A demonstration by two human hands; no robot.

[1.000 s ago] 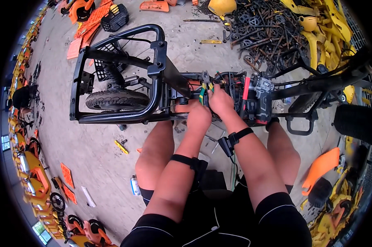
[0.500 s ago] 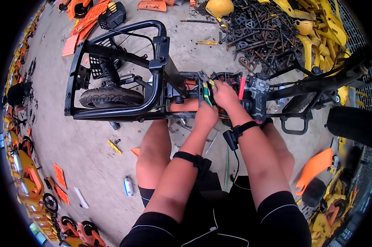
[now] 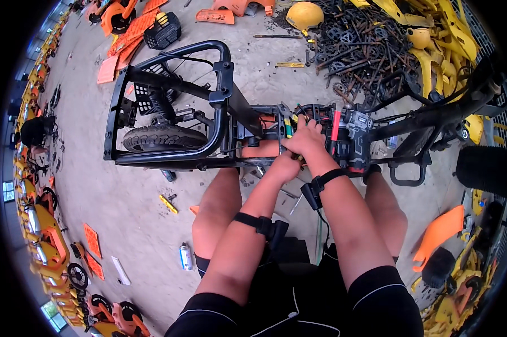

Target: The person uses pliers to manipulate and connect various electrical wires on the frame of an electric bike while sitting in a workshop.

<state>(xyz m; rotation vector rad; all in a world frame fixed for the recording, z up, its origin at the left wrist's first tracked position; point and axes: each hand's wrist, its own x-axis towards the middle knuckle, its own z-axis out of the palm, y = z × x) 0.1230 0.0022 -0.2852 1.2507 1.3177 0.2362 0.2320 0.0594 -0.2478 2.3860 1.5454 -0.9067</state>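
Black metal frame (image 3: 219, 106) lying sideways, mid-strip. Right hand (image 3: 308, 139) clenched on yellow-handled tool (image 3: 287, 127) among wiring; left hand (image 3: 285, 167) beneath, finger state untellable. Next probably needs steady bracing.

A spray can (image 3: 186, 256) lies on the concrete floor (image 3: 124, 208) near a yellow-handled tool (image 3: 168, 203). A yellow helmet (image 3: 305, 13) sits beside a heap of rusty metal rods (image 3: 354, 45), with yellow panels (image 3: 444, 39) piled behind and orange panels (image 3: 132, 33) scattered far left
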